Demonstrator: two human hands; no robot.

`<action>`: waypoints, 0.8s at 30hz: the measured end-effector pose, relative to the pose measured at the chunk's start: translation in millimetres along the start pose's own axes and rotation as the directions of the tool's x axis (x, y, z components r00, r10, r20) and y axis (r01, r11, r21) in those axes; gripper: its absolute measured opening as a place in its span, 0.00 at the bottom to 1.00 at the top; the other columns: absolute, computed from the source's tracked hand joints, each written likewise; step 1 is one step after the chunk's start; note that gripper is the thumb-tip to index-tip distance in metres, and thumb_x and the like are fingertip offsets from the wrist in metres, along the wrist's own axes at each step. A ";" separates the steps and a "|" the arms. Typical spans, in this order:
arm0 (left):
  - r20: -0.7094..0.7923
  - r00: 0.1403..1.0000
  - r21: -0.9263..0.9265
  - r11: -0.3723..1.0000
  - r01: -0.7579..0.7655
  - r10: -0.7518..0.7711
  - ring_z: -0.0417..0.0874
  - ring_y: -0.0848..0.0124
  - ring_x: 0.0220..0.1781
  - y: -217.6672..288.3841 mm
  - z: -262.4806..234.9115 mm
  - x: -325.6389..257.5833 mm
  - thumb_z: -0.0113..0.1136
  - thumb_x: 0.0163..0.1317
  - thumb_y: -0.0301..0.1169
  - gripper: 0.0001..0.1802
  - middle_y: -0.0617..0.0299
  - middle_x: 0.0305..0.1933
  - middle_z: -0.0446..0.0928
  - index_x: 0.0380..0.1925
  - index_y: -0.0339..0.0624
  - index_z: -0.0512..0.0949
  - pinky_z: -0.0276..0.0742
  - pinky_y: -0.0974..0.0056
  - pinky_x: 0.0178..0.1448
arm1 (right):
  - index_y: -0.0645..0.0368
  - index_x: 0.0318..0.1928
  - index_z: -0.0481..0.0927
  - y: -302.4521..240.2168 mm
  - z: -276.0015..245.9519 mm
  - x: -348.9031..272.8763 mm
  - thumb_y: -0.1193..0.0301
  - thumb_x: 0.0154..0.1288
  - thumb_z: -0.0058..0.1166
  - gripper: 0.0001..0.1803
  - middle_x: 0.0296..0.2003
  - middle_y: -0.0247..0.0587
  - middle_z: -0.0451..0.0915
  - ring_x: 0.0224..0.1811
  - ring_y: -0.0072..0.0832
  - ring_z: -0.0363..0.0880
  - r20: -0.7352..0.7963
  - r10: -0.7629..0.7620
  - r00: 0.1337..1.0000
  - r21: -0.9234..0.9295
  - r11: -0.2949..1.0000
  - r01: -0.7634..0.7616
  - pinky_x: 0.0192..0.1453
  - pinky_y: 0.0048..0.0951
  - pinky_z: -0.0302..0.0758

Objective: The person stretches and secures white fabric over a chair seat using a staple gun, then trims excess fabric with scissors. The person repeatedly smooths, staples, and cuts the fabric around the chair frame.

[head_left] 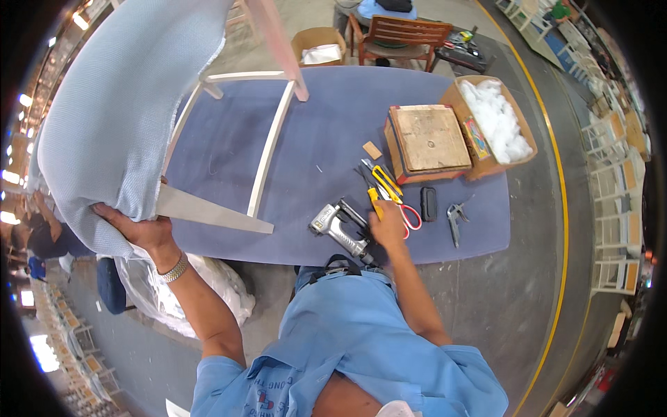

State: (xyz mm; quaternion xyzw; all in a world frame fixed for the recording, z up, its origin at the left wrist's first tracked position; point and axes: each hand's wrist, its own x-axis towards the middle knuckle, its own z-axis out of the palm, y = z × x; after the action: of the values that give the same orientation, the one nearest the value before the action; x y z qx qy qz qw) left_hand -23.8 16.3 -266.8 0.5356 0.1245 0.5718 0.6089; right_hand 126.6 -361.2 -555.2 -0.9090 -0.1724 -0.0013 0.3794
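A chair (118, 111) with light blue fabric and pale wooden legs lies tipped on the blue-covered table at the left. My left hand (142, 233) is closed on its fabric-covered edge, close to a leg. My right hand (389, 224) closes round the yellow handle of a slim tool (377, 203) with a dark shaft; its exact kind is unclear. Beside that hand lie red-handled scissors (413, 217) and a yellow utility knife (386, 182). A silver staple gun (339, 226) rests just left of the hand.
A wooden-topped box (429, 137) and a carton of white stuffing (493, 118) stand on the table's right. Nearby lie a black case (429, 203) and an air blow gun (456, 222). A plastic bag (222, 285) sits below the left edge; a wooden armchair (406, 36) stands beyond.
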 end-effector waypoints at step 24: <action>-0.307 0.944 0.521 0.851 0.064 0.118 0.68 0.64 0.72 40.0 83.1 -57.5 0.59 0.72 0.48 0.40 0.55 0.73 0.64 0.73 0.37 0.57 0.62 0.59 0.75 | 0.65 0.61 0.74 -77.7 -116.2 60.6 0.72 0.45 0.79 0.40 0.28 0.28 0.72 0.32 0.19 0.71 0.527 -0.313 0.791 0.623 0.775 -0.108 0.40 0.25 0.73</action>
State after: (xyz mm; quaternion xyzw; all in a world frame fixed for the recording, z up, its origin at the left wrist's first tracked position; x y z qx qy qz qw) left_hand -0.9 -82.8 -228.7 0.5802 0.3674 0.6056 0.4020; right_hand 174.0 -371.7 -410.8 -0.6711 -0.3266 0.3234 0.5817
